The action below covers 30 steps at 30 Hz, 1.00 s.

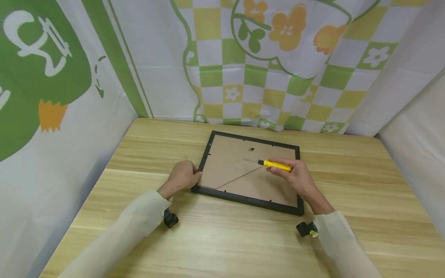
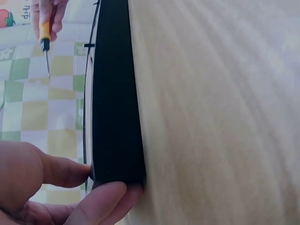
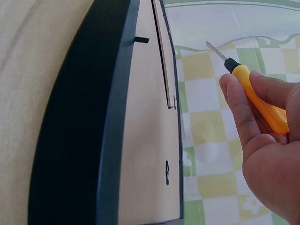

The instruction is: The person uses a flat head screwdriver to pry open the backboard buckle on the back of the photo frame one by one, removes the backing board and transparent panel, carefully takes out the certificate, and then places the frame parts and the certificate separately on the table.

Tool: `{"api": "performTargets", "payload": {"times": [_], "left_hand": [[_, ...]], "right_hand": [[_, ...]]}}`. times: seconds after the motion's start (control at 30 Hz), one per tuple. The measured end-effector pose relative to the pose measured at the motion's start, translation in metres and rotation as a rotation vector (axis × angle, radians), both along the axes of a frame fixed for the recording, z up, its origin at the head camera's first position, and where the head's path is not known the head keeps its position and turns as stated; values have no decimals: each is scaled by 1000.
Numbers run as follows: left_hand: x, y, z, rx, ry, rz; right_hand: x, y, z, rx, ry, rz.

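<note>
A black picture frame [image 1: 248, 200] lies face down on the wooden table [image 1: 222, 239], its brown backing board [image 1: 240, 173] up. My left hand [image 1: 184, 175] grips the frame's near left corner [image 2: 117, 173] with thumb and fingers. My right hand [image 1: 295, 175] holds a small yellow-handled screwdriver [image 1: 276, 165] over the backing board, its metal tip [image 1: 248, 159] pointing left. In the right wrist view the screwdriver [image 3: 255, 96] is pinched in the fingers beside the frame edge [image 3: 84, 131]. The left wrist view catches the screwdriver [image 2: 45, 37] at top left.
Small black tabs [image 1: 209, 154] line the frame's inner edge, and a small metal hanger [image 1: 252, 149] sits near the board's far side. Patterned green, yellow and white cloth [image 1: 264, 58] walls the table at the back and on both sides.
</note>
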State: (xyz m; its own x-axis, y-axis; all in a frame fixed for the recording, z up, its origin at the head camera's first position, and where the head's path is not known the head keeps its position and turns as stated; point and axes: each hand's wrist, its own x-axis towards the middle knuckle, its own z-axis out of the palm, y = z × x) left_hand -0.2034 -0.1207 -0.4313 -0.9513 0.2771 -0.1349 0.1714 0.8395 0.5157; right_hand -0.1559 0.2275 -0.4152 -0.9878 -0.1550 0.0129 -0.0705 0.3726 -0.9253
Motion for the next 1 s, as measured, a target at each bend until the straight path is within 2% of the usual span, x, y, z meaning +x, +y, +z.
{"api": "performTargets", "payload": {"times": [0.17, 0.37, 0.53, 0.7, 0.83, 0.93, 1.0], "left_hand": [[8, 1, 1, 33, 18, 29], [16, 3, 5, 33, -8, 47], [19, 3, 7, 19, 2, 55], [17, 2, 7, -22, 18, 32], [15, 1, 4, -29, 60, 13], [12, 1, 0, 24, 66, -5], [11, 2, -5, 94, 51, -6]], "right_hand": [[-3, -7, 3, 13, 8, 16], [-5, -17, 7, 26, 26, 58], [-9, -26, 12, 135, 20, 66], [-16, -34, 16, 264, 30, 72], [-25, -43, 14, 300, 63, 107], [-31, -51, 10, 310, 73, 139], [-35, -55, 8, 321, 72, 156]]}}
